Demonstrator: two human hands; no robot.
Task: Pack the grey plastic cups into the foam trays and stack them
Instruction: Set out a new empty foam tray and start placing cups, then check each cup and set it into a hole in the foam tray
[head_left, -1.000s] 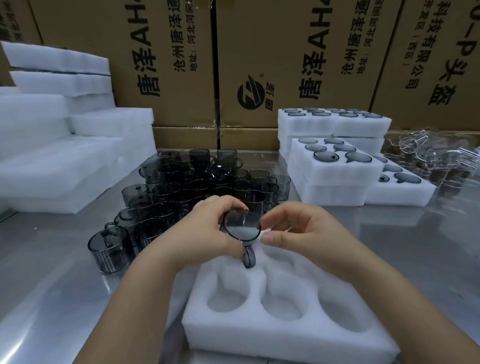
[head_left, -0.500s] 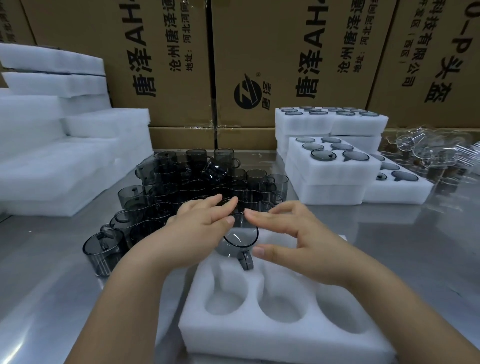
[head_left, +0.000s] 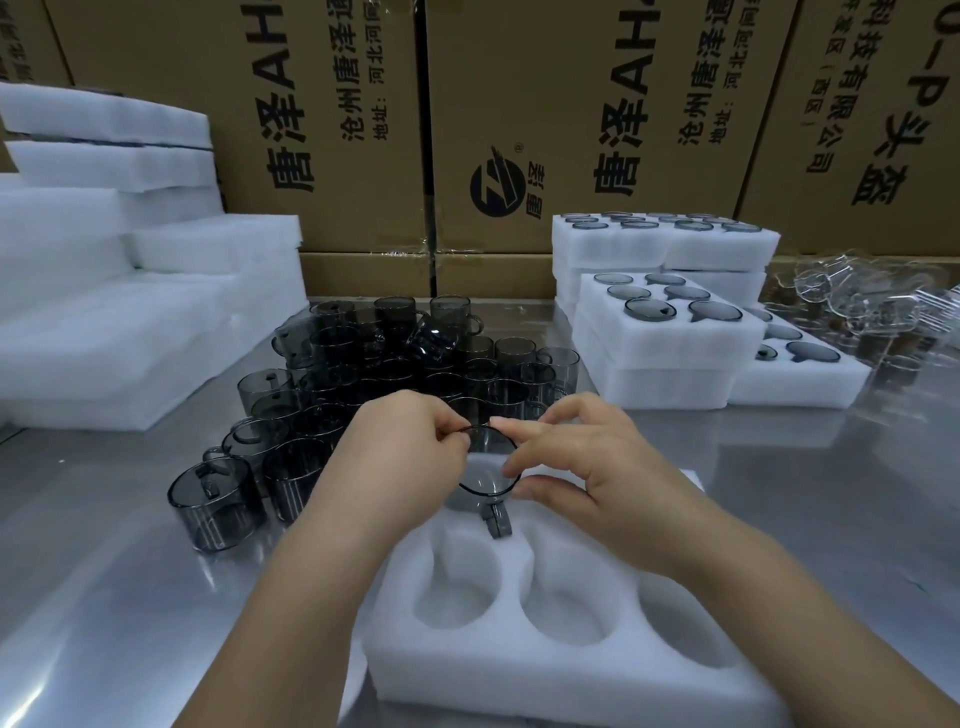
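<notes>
A white foam tray (head_left: 524, 675) with round pockets lies in front of me on the steel table. One grey plastic cup (head_left: 485, 483) sits partly down in the tray's far middle pocket, handle pointing toward me. My left hand (head_left: 400, 457) pinches the cup's rim on the left. My right hand (head_left: 582, 467) holds the rim on the right with fingertips on top and thumb at the side. The three near pockets hold nothing. A crowd of several loose grey cups (head_left: 363, 389) stands behind and to the left.
Filled foam trays (head_left: 670, 358) are stacked at the right back. Piled foam sheets (head_left: 130, 312) lie at the left. Clear plastic parts (head_left: 872, 306) lie at the far right. Cardboard boxes (head_left: 571, 130) wall off the back.
The cup has gone down from above the tray into the far middle pocket. Both hands followed it down and now work at its rim.
</notes>
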